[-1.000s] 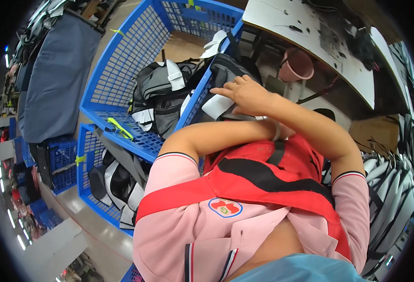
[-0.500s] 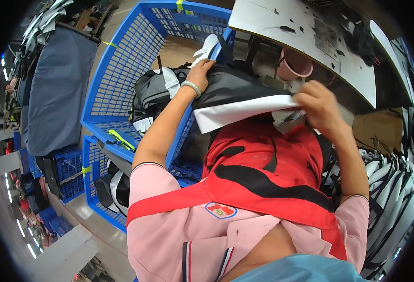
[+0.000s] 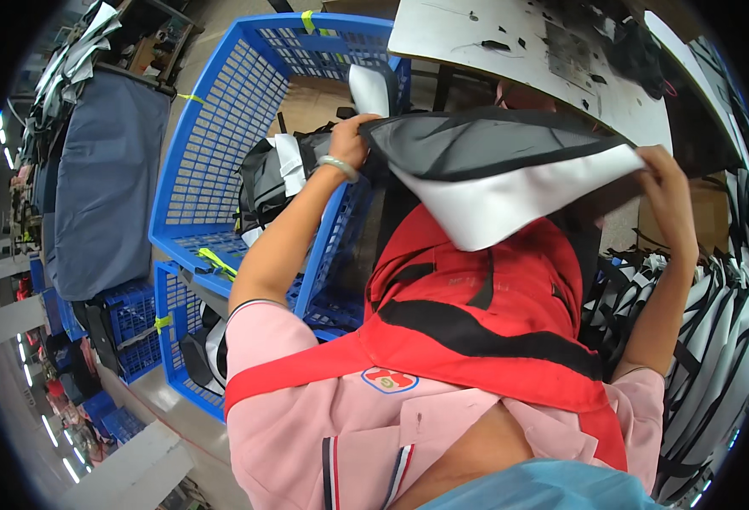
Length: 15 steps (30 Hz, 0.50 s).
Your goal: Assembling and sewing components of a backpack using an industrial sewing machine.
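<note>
Between my two hands stretches a fabric panel, black and dark grey mesh-like along its far side with a broad white strip on the near side. My left hand is closed on its left end, beside the blue basket's near right rim. At the right end, my right hand grips the panel's corner. The panel hangs above my lap, over the red apron. Just past my left hand, a white-and-grey piece lies over the rim of the large blue basket, with black and grey fabric pieces inside.
Beyond the panel stands a white table with dark scraps on it. Rows of white and black fabric pieces hang at the right. A second blue basket sits near left, below a tall grey-blue cloth-covered stack.
My right hand has moved right and outward, spreading the panel wider and turning more grey and white surface into view. My left hand has shifted slightly left, still holding its end.
</note>
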{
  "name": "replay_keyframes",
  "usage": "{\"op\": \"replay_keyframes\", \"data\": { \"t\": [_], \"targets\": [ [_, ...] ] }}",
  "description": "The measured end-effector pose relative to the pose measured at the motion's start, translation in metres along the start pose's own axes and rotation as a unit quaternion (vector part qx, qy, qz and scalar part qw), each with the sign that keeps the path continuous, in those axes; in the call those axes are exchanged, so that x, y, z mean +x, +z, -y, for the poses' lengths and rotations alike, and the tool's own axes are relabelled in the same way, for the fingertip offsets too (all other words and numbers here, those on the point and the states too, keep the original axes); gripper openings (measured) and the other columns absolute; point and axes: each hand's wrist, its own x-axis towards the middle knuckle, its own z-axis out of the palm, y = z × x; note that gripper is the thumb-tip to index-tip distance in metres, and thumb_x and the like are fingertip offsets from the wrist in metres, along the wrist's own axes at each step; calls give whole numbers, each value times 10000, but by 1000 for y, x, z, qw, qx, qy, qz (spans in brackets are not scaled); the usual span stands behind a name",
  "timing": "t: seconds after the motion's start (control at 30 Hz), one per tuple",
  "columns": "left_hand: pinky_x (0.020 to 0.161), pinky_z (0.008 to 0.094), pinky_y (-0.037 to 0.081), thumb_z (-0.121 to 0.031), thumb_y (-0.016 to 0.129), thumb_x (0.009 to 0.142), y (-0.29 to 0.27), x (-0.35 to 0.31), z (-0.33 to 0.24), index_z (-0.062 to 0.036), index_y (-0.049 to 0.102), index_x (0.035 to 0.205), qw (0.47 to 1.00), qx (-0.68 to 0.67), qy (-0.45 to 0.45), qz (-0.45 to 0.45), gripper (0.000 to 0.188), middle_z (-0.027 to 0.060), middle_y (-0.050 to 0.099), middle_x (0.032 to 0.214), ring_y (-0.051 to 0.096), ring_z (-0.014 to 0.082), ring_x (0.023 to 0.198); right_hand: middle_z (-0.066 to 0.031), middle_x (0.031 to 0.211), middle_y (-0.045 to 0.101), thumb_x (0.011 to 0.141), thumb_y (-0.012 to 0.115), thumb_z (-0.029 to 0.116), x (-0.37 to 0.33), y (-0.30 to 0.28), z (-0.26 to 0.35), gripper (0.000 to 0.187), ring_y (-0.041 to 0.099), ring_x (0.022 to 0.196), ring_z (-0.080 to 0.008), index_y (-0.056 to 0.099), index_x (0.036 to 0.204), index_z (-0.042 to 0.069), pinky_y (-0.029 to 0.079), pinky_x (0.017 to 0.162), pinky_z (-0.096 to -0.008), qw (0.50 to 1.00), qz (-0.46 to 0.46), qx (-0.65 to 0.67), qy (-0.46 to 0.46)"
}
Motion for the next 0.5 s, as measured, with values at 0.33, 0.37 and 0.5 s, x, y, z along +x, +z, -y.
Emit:
{"op": "replay_keyframes", "data": {
  "t": [0.33,0.37,0.5],
  "targets": [
    [532,328,417,-141,629,745,22,-28,-287,24,596,739,836,51,84,539,168,94,500,560,505,153,548,-170,1349,470,691,789,360,-3,34,142,882,431,1252,-336,364,1422,108,329,1063,-424,938,188,93,-274],
    [530,319,405,-140,650,726,18,-25,-326,15,555,693,811,30,21,583,185,74,461,548,472,143,536,-195,1311,495,661,814,405,-6,18,150,975,488,1193,-364,325,1441,80,372,1026,-420,932,261,137,-211],
    [489,320,417,-140,652,669,40,-17,-400,46,642,680,789,-140,34,598,186,91,563,533,516,149,478,-162,1088,649,495,823,580,-51,-35,135,1110,653,935,-257,465,1293,-103,471,849,-353,918,92,254,-292]
  ]
}}
